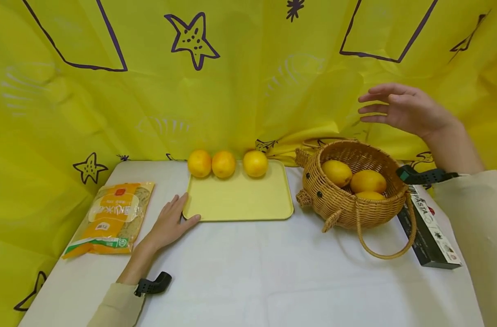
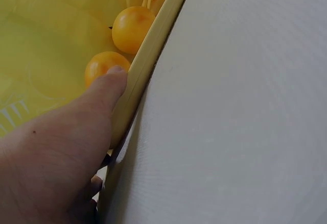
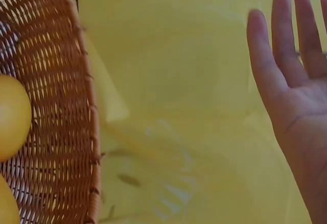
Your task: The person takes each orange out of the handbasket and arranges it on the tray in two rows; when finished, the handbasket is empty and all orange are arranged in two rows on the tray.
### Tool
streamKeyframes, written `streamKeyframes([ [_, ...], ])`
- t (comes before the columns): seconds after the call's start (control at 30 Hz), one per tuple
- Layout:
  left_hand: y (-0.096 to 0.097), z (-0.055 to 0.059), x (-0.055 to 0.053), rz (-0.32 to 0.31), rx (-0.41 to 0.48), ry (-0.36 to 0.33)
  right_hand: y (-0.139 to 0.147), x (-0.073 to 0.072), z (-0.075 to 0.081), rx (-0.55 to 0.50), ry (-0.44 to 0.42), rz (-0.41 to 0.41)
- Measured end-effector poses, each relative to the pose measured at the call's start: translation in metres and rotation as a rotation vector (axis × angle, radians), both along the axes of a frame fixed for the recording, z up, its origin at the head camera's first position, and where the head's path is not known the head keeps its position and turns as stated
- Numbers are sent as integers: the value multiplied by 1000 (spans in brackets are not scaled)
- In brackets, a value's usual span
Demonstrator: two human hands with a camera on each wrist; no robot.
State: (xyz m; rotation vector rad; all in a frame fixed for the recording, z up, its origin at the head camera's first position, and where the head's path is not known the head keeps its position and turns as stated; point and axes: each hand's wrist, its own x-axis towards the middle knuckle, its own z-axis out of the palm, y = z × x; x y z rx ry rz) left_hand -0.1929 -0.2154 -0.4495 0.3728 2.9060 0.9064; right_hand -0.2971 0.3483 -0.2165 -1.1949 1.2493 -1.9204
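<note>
Left hand [image 1: 169, 225] touches tray [image 1: 240, 198], right hand [image 1: 412, 109] hovers

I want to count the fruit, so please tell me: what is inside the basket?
Inside the basket, three yellow fruits show; the nearest is only partly visible. What lies beneath them is covered, so I cannot tell whether there are more.

The head view looks forward and down across the white tablecloth [image 1: 240, 272]. From close up, the left wrist view shares the yellow tray [image 1: 240, 200] with it, the right wrist view the animal-shaped wicker basket [image 1: 336, 204].
</note>
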Motion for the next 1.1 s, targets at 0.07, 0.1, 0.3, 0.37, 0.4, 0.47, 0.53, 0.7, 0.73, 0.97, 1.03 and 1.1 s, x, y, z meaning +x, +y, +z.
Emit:
streamKeyframes([
  [0.07, -1, 0, -1, 1, -3, 6, 5, -11, -6, 31, 1, 11],
  [0.1, -1, -1, -1, 2, -7, 9, 7, -15, -9, 56, -6, -2],
  [0.3, -1, -3, -2, -2, -13, 16, 8, -23, -37, 275, 4, -52],
  [0.37, -1, -3, -2, 1, -10, 21, 9, -24, -44, 307, 22, -48],
  [0.4, -1, -3, -2, 3, -4, 22, 9, -24, -47, 319, 24, -45],
  [0.47, -1, -2, -2, 7, -3, 25, 11, -25, -51, 351, 17, -54],
  [0.53, 0, -1, -2, 10, -6, 25, 13, -27, -55, 394, -5, -53],
  [0.7, -1, 0, -2, 5, -18, 9, 21, -29, -67, 456, -56, -20],
  [0.73, -1, 0, -2, 4, -17, 5, 23, -29, -70, 469, -52, -19],
  [0.97, -2, -2, -1, 9, -19, -1, 24, -26, -81, 755, 58, -136],
  [1.03, -1, -3, -1, 9, -15, -2, 18, -24, -85, 879, 59, -206],
  [1.1, 0, -3, -1, 8, -14, 1, 11, -24, -92, 958, 47, -242],
])
